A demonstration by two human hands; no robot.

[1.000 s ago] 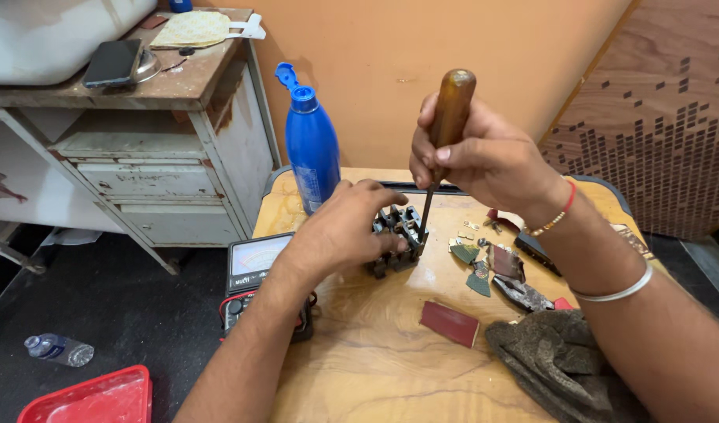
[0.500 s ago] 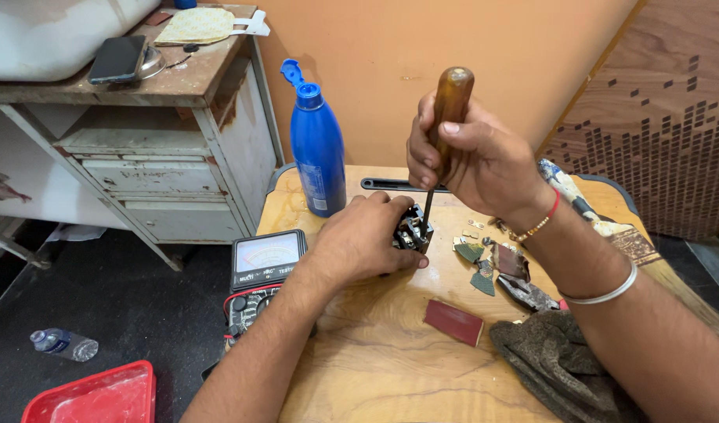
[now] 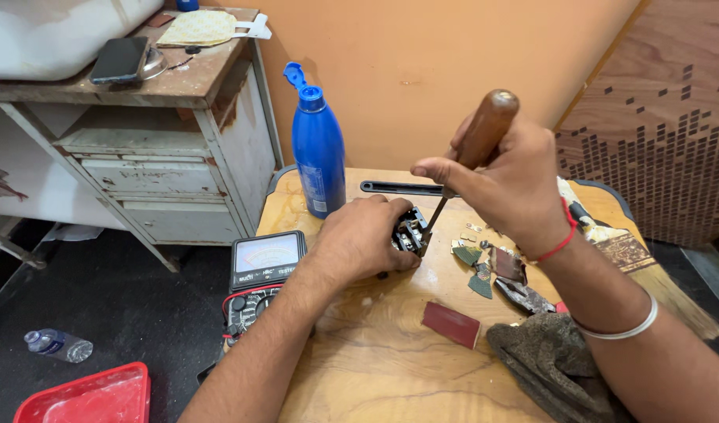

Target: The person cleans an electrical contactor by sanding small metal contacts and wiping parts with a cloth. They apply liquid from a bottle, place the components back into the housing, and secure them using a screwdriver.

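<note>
My left hand (image 3: 362, 241) grips a small black electrical part (image 3: 410, 231) and presses it down on the wooden table (image 3: 375, 368). My right hand (image 3: 500, 184) is wrapped around the brown wooden handle of a screwdriver (image 3: 477, 145). Its thin metal shaft slants down and its tip sits in the top of the black part. Most of the part is hidden under my left fingers.
A tall blue bottle (image 3: 318, 145) stands at the table's far left. An analog multimeter (image 3: 265, 270) lies at the left edge. Small metal scraps (image 3: 485, 270), a dark red piece (image 3: 451, 323), a dark cloth (image 3: 551, 364) and a black bar (image 3: 399, 188) lie around. A metal cabinet (image 3: 156, 164) stands left.
The view has shifted a little. My right hand has tilted the screwdriver handle further to the right while the tip stays in the part. My left hand keeps its hold.
</note>
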